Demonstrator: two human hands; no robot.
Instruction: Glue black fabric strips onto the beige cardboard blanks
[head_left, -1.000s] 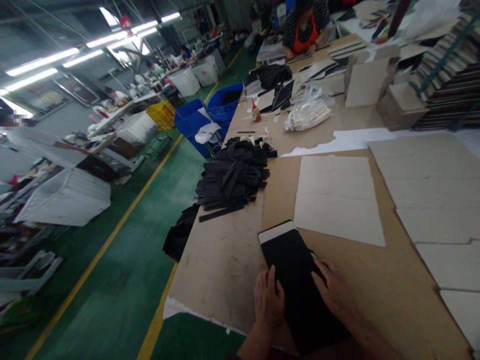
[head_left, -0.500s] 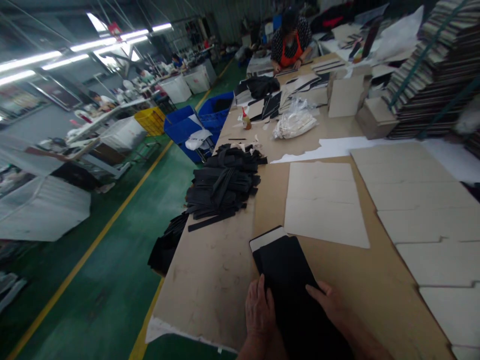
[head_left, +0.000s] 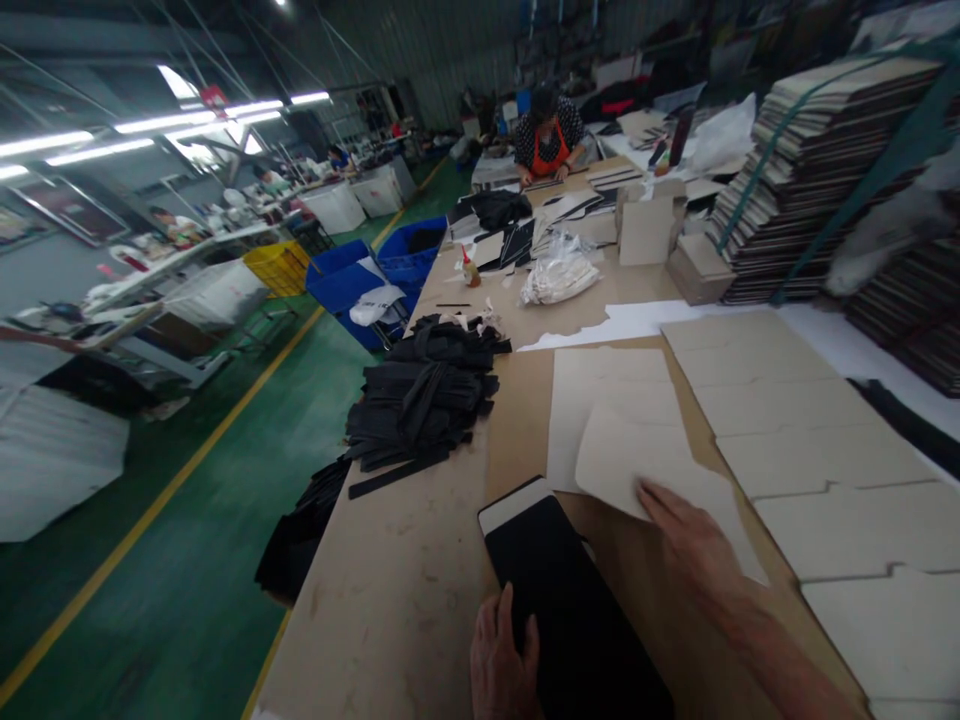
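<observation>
The left hand (head_left: 501, 668) lies open and flat, fingers spread, pressing the near left edge of a black panel (head_left: 581, 620) on the worktable (head_left: 397, 600). It closes on nothing. The panel runs from the hand toward one o'clock. At its far end a white strip (head_left: 517, 503) shows, which seems to be a lighter board underneath, though the dim view leaves that unsure.

The right hand (head_left: 694, 548) is at two o'clock from the left. Its fingers are stretched out flat on the near edge of a pale sheet (head_left: 645, 465), with no pinch visible. That sheet sits askew on a stack of pale sheets (head_left: 600, 385), just beside the panel's far right corner.

At three o'clock larger pale boards (head_left: 810, 440) overlap across the table. At eleven o'clock a heap of black strips (head_left: 424, 395) lies near the table's left edge. Farther off at twelve are a clear plastic bag (head_left: 559, 278), a small glue bottle (head_left: 469, 268) and, at the far end, a co-worker (head_left: 550, 140) in an orange apron. Blue bins (head_left: 352, 285) stand on the green floor at ten o'clock.
</observation>
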